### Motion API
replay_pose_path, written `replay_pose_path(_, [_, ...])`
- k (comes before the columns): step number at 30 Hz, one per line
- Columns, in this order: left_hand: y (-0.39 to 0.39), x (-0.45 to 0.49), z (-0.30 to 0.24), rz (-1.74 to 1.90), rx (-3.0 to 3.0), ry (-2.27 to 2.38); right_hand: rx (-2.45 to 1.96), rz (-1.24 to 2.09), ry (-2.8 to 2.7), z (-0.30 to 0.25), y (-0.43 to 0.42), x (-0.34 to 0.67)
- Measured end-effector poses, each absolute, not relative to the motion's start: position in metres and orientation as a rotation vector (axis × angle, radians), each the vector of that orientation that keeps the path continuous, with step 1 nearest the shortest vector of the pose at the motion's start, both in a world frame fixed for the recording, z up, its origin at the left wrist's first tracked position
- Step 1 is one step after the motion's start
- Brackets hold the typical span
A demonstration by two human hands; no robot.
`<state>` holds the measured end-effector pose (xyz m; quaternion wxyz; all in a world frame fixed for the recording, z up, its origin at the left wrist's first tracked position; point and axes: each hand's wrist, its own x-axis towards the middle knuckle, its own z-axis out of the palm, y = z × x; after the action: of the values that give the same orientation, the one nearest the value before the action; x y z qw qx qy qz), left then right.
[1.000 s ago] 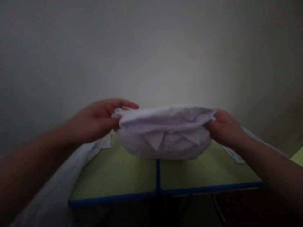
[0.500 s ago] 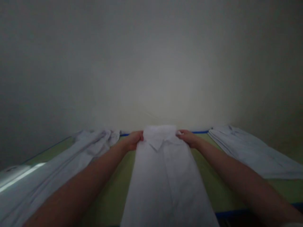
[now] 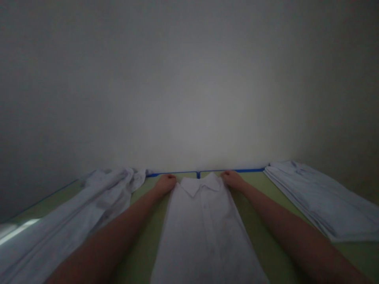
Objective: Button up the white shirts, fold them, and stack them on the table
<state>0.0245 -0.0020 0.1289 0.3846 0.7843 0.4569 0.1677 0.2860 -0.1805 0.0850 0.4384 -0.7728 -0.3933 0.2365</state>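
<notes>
A white button-up shirt [image 3: 195,228] lies front up before me, narrowed along its sides, its collar [image 3: 204,184] at the far end and the button strip running toward me. At the shirt's left shoulder edge, my left hand [image 3: 166,184] has its fingers closed on the cloth. My right hand [image 3: 232,179] pinches the opposite shoulder edge, just beside the collar. Both arms are stretched far forward. The near end of the shirt runs out of the bottom of the view.
Loosely laid white garments [image 3: 97,201] spread along the left. A stack of folded white shirts [image 3: 322,197] rests on the right. Under everything is a green tabletop [image 3: 142,240] with blue edging, its far side against a plain grey wall [image 3: 201,86].
The shirt's collar end has come down onto the table, and the collar now lies spread with its points apart. Both hands have lowered with it, still at the shoulders.
</notes>
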Motion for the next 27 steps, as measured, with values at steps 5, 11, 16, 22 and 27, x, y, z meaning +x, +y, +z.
replay_pose_path(5, [-0.011,0.015,0.127,0.228,2.293,1.267,-2.065,0.718,-1.015,0.085,-0.194,0.286])
replay_pose_path(11, [-0.016,0.027,0.119,0.181,2.529,1.308,-2.121,0.692,-1.033,0.091,-0.186,0.275])
replay_pose_path(16, [-0.014,0.023,0.119,0.213,2.597,1.351,-2.172,0.472,-1.044,0.089,-0.182,0.273])
replay_pose_path(22, [-0.018,0.013,0.12,0.256,2.61,1.386,-2.202,0.232,-1.068,0.082,-0.184,0.261])
replay_pose_path(27, [-0.021,0.005,0.133,0.108,2.386,1.381,-2.198,0.346,-0.988,0.087,-0.189,0.274])
